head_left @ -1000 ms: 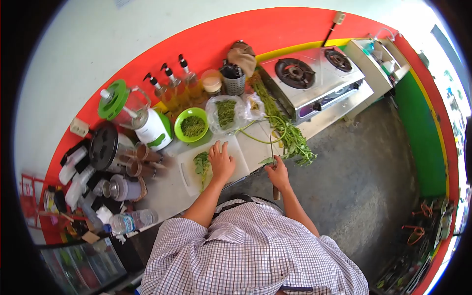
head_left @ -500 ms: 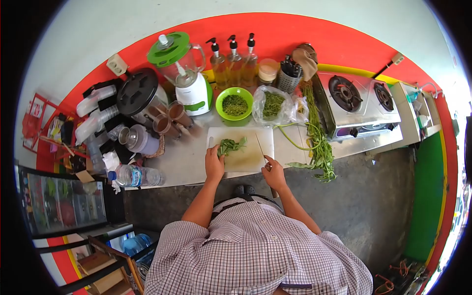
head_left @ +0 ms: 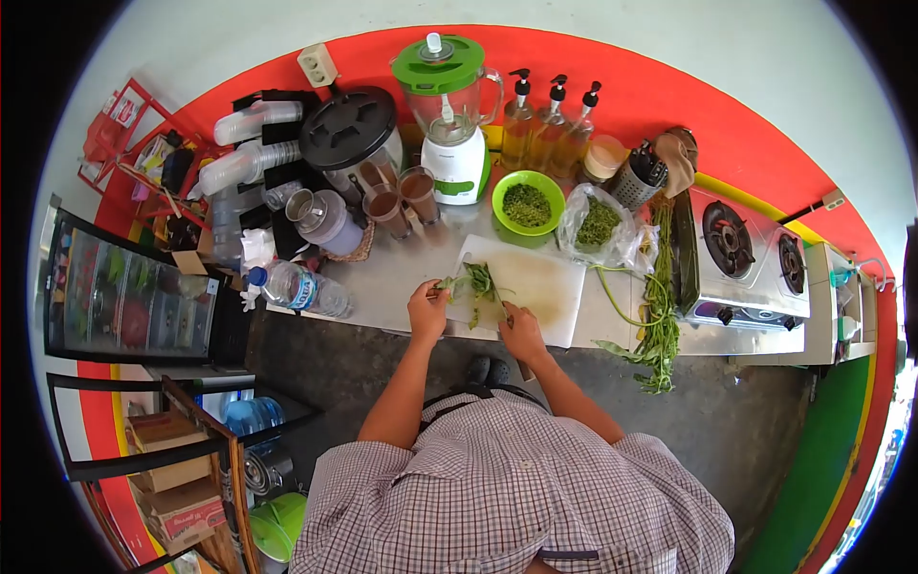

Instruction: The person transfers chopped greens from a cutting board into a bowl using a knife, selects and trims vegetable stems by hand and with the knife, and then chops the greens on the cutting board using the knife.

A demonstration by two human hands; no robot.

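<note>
At the left edge of the white cutting board [head_left: 545, 287], my left hand [head_left: 427, 311] is closed on the stems of some green leaves. More leafy greens [head_left: 480, 279] lie on the board's left part, between my hands. My right hand [head_left: 521, 333] is wrapped round the handle of a knife [head_left: 503, 304], whose blade points up towards the greens. Behind the board stands a green bowl [head_left: 552, 226] of chopped greens, with a plastic bag [head_left: 571, 222] of greens to its right. A long leafy bunch [head_left: 660, 330] hangs over the counter's front edge.
A gas stove [head_left: 751, 249] stands on the right. At the back are a blender [head_left: 456, 163], pump bottles [head_left: 548, 129] and a utensil holder [head_left: 633, 187]. Brown cups [head_left: 387, 210] and a water bottle [head_left: 304, 290] stand left of the board on the counter [head_left: 378, 292].
The view has swung left. My left hand has gone from lying spread by the greens to gripping stems at the board's left edge. My right hand has brought the knife over to the greens.
</note>
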